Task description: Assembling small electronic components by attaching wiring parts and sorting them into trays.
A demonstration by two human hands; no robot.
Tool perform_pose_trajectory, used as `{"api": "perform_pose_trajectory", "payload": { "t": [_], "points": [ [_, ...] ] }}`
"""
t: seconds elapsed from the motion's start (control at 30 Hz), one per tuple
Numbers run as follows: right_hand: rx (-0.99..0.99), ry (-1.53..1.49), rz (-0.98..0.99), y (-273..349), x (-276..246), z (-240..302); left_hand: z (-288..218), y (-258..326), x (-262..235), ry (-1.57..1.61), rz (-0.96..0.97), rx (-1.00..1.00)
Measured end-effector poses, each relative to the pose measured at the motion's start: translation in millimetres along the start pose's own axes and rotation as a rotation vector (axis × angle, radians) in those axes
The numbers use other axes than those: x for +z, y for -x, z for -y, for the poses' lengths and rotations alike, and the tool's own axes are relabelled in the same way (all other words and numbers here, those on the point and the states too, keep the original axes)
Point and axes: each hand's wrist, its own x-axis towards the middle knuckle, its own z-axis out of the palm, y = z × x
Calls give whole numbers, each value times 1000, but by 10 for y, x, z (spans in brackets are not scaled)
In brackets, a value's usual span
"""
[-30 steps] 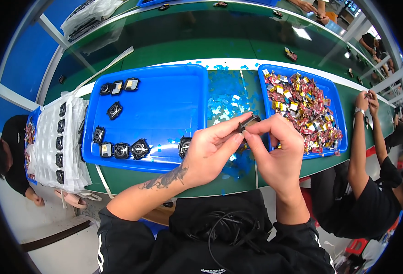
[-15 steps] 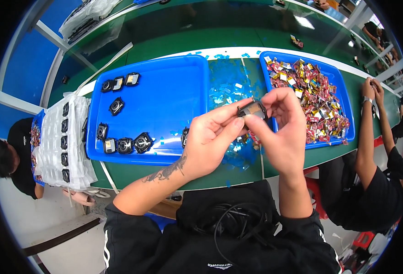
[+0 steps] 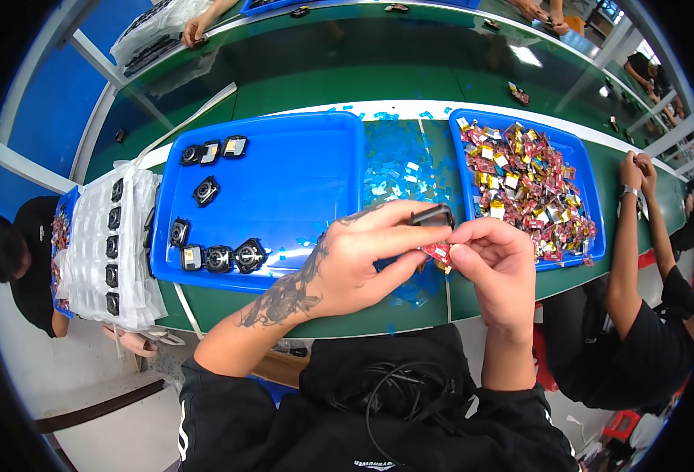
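Black and small, the camera part [image 3: 432,215] sits pinched in the left hand [image 3: 367,263], held above the counter's [image 3: 308,86] near edge between both blue trays. The right hand [image 3: 496,271], right of the left tray [image 3: 300,173], closes its grip on a red-wrapped piece [image 3: 439,251]. Bare tray floor lies beside the finished parts [image 3: 219,258].

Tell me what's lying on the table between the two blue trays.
In the head view, a scatter of small light-blue film scraps covers the green table between the left blue tray and the right blue tray.
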Motion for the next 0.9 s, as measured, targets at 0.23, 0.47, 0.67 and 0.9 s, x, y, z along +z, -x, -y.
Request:
{"api": "perform_pose_trajectory", "payload": {
  "t": [0.23,0.47,0.67,0.9],
  "points": [
    [159,-18,181,-2,-57,80,92,13,-13,-191,11,194],
    [121,-22,218,22,-127,21,90,39,30,-159,36,154],
    [187,-140,115,74,-122,71,76,37,48,-141,6,130],
    [110,26,137,77,-142,11,60,38,78,-113,58,89]
  ]
}}
